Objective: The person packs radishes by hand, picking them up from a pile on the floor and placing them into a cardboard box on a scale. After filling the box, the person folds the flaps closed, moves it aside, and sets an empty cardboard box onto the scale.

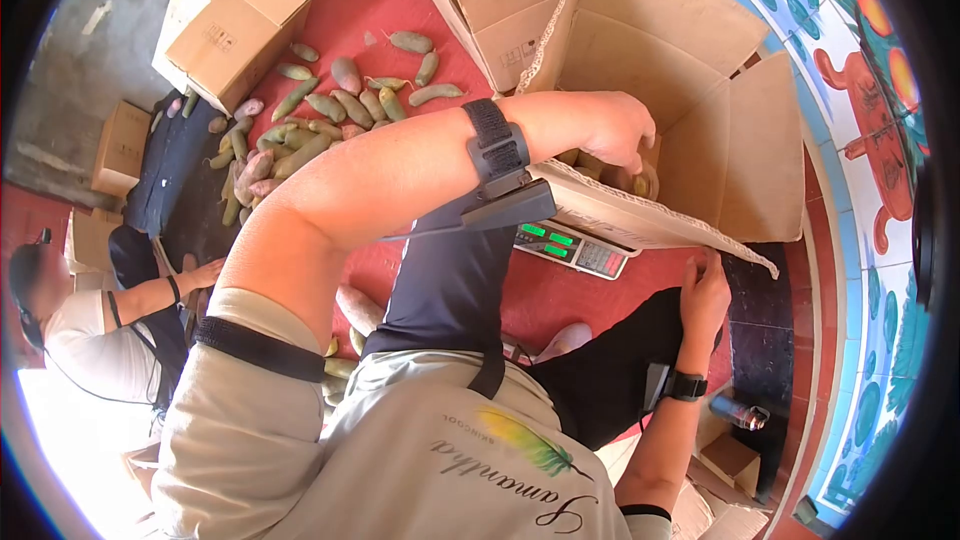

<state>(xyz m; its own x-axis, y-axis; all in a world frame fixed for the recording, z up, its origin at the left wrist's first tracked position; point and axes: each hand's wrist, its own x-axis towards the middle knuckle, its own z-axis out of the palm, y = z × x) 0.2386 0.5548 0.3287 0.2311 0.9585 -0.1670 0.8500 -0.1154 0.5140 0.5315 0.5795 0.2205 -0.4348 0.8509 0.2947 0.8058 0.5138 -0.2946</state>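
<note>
My left hand [620, 130] reaches over the near wall of a large open cardboard box [690, 140], its fingers curled down onto a brownish tuber [646, 183] near that wall. Part of the grip is hidden. More tubers lie beside it, partly behind the box wall. My right hand [704, 290] is closed at the lower edge of the box's near flap, fingertips against the cardboard. Below the box, a scale [572, 248] shows green lit digits. A large heap of green and reddish tubers [300, 152] lies on the red floor to the left.
Another open carton [510, 5] stands at the top. Closed cartons [235, 35] are at the upper left. A co-worker [105, 340] sits at the far left, an arm stretched toward the heap. A bottle [738, 411] lies at lower right, near the tiled wall [870, 290].
</note>
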